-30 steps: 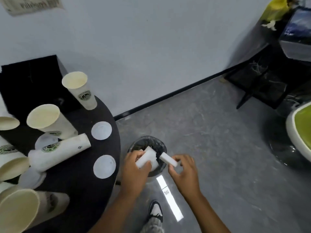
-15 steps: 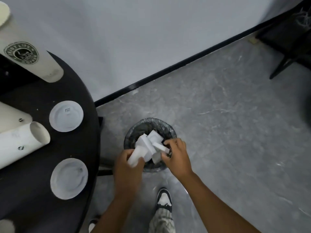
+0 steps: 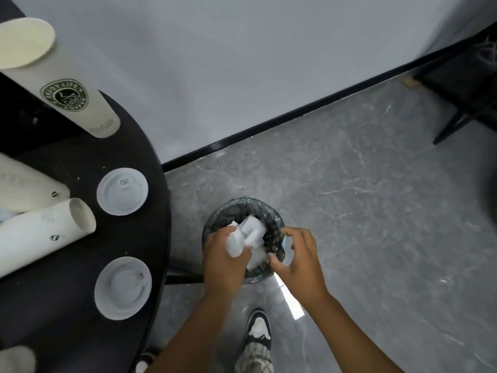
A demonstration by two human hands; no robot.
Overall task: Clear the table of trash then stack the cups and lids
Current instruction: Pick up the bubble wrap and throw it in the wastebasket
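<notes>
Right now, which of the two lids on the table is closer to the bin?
The lower lid, at the table's near edge; the other lid lies farther back, nearer the upright logo cup and farther from the bin.

**One readable cup logo**

The upright white cup [image 3: 64,84] near the counter's [image 3: 80,157] far edge bears a round dark badge with green lettering: "ENJOY LIFE" along the top, "Coffee" in script at the centre, "COFFEE" along the bottom. Faint print on the two lying cups [image 3: 40,232] is too blurred to read.
</notes>
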